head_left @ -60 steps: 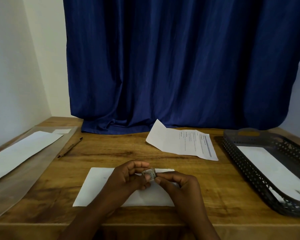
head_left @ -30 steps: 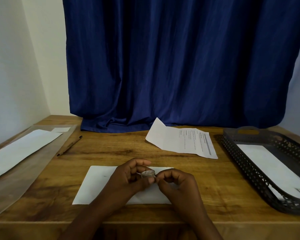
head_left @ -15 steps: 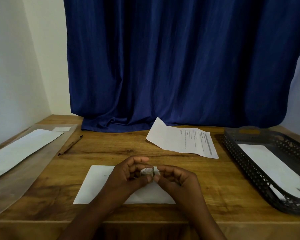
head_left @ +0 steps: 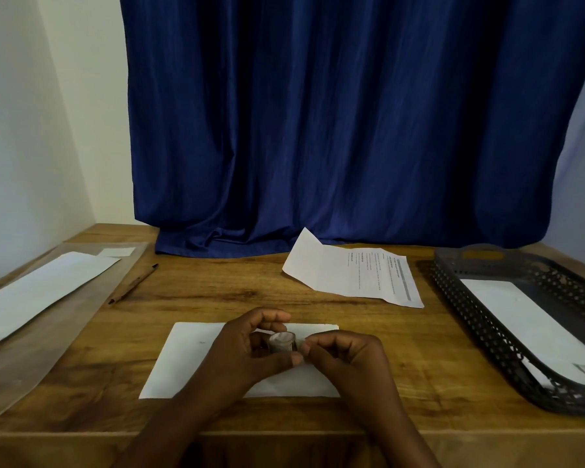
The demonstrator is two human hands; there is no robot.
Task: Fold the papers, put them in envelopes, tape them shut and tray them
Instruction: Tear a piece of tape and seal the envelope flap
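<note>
A small roll of tape (head_left: 282,342) is being pinched in the left hand (head_left: 247,356) grip, while the right hand (head_left: 348,356) fingertips are being pressed together at its edge; any tape strip is too small to discern. Both are being held over a white envelope (head_left: 190,359) on the counter (head_left: 217,298), its middle being hidden.

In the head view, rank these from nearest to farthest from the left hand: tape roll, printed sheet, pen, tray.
1. Tape roll: held in the left hand.
2. Pen at far left and printed sheet at far right: too close to call.
3. Tray: right edge of the table.
</note>
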